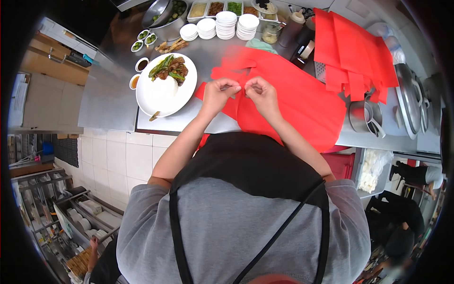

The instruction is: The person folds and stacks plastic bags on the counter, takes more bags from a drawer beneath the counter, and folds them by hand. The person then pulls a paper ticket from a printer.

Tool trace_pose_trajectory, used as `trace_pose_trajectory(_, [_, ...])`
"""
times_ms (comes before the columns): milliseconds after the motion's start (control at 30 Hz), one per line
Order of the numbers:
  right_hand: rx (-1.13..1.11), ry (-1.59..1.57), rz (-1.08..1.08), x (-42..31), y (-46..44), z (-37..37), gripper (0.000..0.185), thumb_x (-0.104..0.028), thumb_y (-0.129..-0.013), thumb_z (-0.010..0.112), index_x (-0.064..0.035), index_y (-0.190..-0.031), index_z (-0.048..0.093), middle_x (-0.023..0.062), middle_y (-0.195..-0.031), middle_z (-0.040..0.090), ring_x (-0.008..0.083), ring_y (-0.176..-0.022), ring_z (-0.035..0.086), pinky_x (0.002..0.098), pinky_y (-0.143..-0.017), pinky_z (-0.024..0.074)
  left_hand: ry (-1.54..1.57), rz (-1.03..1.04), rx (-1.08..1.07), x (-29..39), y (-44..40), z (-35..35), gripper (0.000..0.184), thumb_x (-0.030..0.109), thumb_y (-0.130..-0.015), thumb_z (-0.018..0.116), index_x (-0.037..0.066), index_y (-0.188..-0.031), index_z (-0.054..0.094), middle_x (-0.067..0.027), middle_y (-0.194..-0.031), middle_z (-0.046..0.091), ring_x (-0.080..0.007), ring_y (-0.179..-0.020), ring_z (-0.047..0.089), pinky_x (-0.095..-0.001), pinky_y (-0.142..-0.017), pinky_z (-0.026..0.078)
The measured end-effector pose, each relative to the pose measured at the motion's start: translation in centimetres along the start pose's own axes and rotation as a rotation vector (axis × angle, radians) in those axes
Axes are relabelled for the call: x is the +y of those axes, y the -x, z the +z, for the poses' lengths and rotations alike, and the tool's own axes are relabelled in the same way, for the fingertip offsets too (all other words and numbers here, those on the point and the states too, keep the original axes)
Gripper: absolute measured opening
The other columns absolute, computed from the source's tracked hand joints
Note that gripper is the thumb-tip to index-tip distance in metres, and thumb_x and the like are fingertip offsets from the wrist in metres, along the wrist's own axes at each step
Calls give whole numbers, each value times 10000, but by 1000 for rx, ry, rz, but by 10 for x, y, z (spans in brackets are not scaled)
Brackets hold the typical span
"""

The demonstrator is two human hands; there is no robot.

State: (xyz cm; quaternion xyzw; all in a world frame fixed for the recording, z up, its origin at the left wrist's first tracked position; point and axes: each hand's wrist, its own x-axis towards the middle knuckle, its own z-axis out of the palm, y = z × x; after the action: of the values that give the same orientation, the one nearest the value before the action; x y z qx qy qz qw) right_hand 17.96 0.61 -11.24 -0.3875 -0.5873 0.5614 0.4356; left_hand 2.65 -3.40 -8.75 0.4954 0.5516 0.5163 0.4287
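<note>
A red non-woven bag [293,94] lies spread across the steel counter in front of me, partly against my black apron. My left hand [220,96] pinches at its left edge with thumb and fingertips together. Close beside it, my right hand [263,97] also pinches the red material, its fingers curled. The two sets of fingertips are almost touching, and the exact fold between them is hard to make out. To the left of my hands stands a white oval plate [146,102] with white rice [163,88], browned meat and green peppers [163,65].
More red bags [350,47] are piled at the right, near metal saucepans [362,116] and lids. Stacked white saucers [226,26], sauce cups [142,64] and small bowls of green limes [137,46] stand along the back. Other people are behind at both lower sides.
</note>
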Motion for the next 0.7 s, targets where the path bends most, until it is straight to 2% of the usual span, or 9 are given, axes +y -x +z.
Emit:
trace_pose_trajectory(200, [128, -104, -2, 28, -12, -48, 84, -99, -849, 540, -36, -903, 527, 11, -801, 552, 71, -742, 550, 246, -648, 492, 217, -135, 124, -34, 3, -34, 58, 74, -849, 525, 22, -841, 551, -31, -801, 587, -119, -757, 582, -274, -703, 483])
trace_pose_trajectory(267, [213, -134, 54, 23, -13, -62, 163, -113, -833, 553, -22, -966, 527, 34, -834, 577, 85, -751, 555, 259, -646, 483, 414, -214, 308, -42, 7, -46, 63, 92, -879, 463, 43, -874, 501, -61, -846, 582, -160, -769, 596, -301, -683, 493])
trace_pose_trajectory(333, [299, -161, 111, 25, -10, -64, 247, -127, -816, 566, -8, -1029, 526, 56, -867, 603, 98, -760, 561, 271, -644, 475, 436, -282, 303, -33, 11, -47, 39, 88, -887, 425, 60, -894, 451, -106, -919, 567, -216, -804, 602, -372, -699, 513])
trace_pose_trajectory(400, [-23, 247, 1, 33, 7, -51, 331, -189, -821, 573, 2, -1084, 510, 100, -931, 612, 164, -824, 584, 329, -669, 491, 602, -415, 203, -23, 13, -35, 36, 111, -876, 469, 80, -895, 472, -89, -867, 567, -265, -844, 605, -418, -763, 508])
trace_pose_trajectory(500, [-166, 517, 102, -2, 41, -18, 486, -248, -818, 602, 19, -1195, 451, 157, -1013, 580, 218, -882, 580, 320, -738, 480, 776, -429, -30, -10, 2, -5, 70, 105, -884, 450, 48, -915, 424, -146, -996, 540, -301, -853, 594, -470, -758, 516])
trace_pose_trajectory(567, [-316, 916, 241, -12, 45, -13, 577, -273, -797, 625, 57, -1217, 404, 210, -1037, 565, 241, -931, 567, 335, -787, 463, 889, -353, -91, 10, -6, 12, 78, 111, -887, 456, 48, -922, 426, -144, -989, 542, -307, -859, 592, -449, -763, 515])
trace_pose_trajectory(600, [-305, 920, 238, -8, 41, -20, 577, -273, -797, 625, 57, -1217, 404, 210, -1037, 565, 241, -931, 567, 335, -787, 463, 998, -276, -149, 19, -10, 16, 86, 117, -890, 463, 48, -928, 427, -142, -981, 544, -312, -865, 589, -427, -769, 513])
trace_pose_trajectory(667, [-48, 745, 156, 2, 27, -45, 501, -159, -809, 557, 26, -1235, 370, 178, -1029, 588, 271, -940, 576, 349, -799, 454, 982, -269, -150, 27, -11, 8, 101, 124, -891, 484, 44, -942, 449, -121, -987, 545, -274, -912, 576, -366, -792, 494])
trace_pose_trajectory(700, [-50, 509, 98, -15, 17, -58, 476, -150, -808, 562, 32, -1214, 392, 156, -1025, 592, 250, -941, 574, 341, -804, 451, 731, -75, -66, 27, -10, 4, 111, 132, -896, 483, 48, -966, 467, -115, -1021, 546, -259, -971, 556, -380, -823, 476])
